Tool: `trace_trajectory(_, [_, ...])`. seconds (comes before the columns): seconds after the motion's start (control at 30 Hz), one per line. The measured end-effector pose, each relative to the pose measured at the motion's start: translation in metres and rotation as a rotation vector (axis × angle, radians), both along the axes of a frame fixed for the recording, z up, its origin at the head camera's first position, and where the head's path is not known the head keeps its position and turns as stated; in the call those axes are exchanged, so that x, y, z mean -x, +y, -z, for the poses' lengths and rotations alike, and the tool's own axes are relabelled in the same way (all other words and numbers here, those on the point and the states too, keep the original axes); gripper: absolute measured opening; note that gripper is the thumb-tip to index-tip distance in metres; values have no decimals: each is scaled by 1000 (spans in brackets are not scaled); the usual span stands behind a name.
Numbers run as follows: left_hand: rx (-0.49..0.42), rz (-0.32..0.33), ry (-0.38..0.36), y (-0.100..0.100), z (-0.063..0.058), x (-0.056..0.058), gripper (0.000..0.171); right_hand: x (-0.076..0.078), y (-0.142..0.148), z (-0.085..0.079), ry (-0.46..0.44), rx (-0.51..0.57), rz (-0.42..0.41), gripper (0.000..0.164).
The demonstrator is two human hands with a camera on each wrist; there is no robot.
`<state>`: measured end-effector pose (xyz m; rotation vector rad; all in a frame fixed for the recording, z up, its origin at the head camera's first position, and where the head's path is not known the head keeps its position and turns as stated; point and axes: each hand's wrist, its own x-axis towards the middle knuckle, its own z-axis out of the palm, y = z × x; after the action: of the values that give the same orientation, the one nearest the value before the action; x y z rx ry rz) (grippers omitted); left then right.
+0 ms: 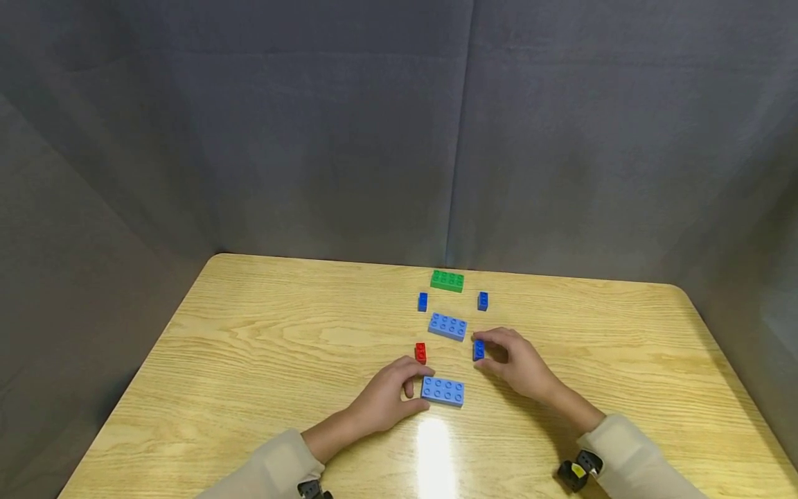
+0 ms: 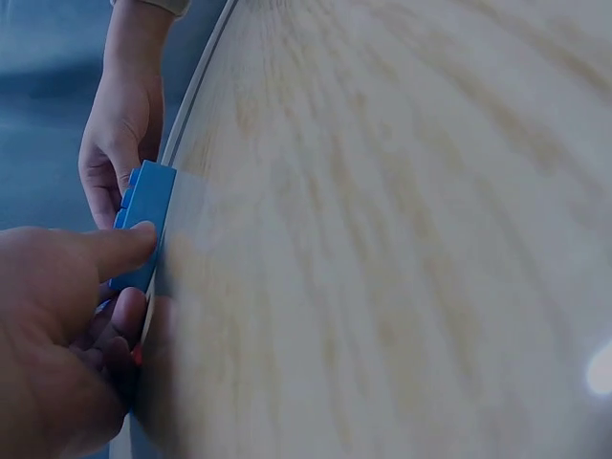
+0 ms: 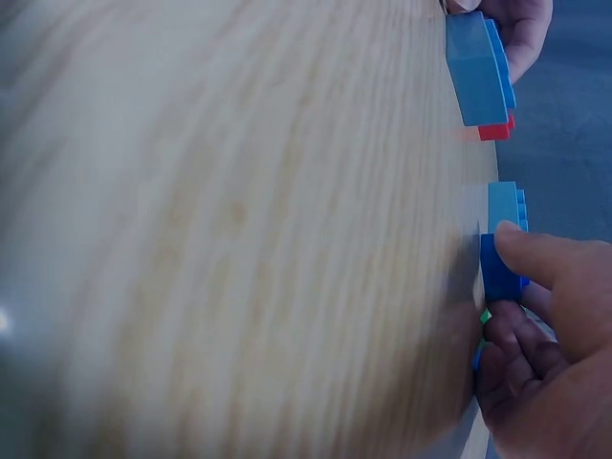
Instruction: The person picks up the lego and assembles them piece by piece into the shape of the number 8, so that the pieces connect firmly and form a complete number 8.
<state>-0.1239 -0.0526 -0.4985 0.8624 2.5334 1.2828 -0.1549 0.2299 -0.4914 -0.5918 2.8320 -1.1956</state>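
My left hand (image 1: 385,396) grips the left end of the nearer light blue eight-stud brick (image 1: 443,391) on the table. Its thumb lies along the brick's near side in the left wrist view. On the right, my right hand (image 1: 524,364) pinches a small dark blue brick (image 1: 479,350) between thumb and fingers; in the right wrist view this brick (image 3: 502,268) stands at the tabletop. A small red brick (image 1: 420,353) sits just beyond the left fingertips. Another light blue brick (image 1: 447,326) lies farther back, up and left of my right fingertips.
Toward the back edge lie a green eight-stud brick (image 1: 447,281) and two small dark blue bricks, one on the left (image 1: 422,301) and one on the right (image 1: 483,301). Grey curtains (image 1: 337,152) hang around the wooden table (image 1: 249,346).
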Motion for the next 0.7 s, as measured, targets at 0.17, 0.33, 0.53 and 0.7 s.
trace_trajectory(0.17, [-28, -20, -8, 1, 2, 1, 42, 0, -2, 1, 14, -7, 19, 40])
trace_trajectory(0.33, [-50, -31, -7, 1, 4, 1, 40, -1, -2, 2, 25, -19, 33, 38])
trace_trajectory(0.53, [-70, -27, -15, 1, 4, 2, 40, -2, -2, 0, 24, -25, 38, 38])
trace_trajectory(0.7, [-58, -31, -30, 1, 3, 3, 40, -3, -2, -3, 28, -19, 33, 38])
